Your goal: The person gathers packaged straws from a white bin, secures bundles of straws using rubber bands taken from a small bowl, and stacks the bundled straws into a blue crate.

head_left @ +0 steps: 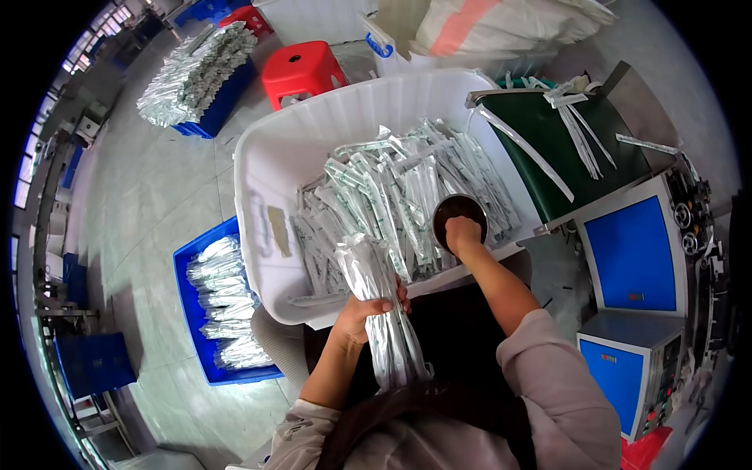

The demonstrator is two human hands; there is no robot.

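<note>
My left hand is wrapped round a thick bundle of long, narrow silver-and-white packets, above my lap at the tub's near edge. My right hand reaches into a round metal bowl with a dark inside. Its fingers look curled together, and their tips are hidden in the bowl. Around the bowl, many loose packets with green print lie in a heap inside a large white plastic tub.
Left of the tub, a blue crate holds stacked bundles. Behind stand a red stool and another blue crate piled with packets. At right, a green conveyor belt with strips reaches the tub's rim, beside a blue-panelled machine.
</note>
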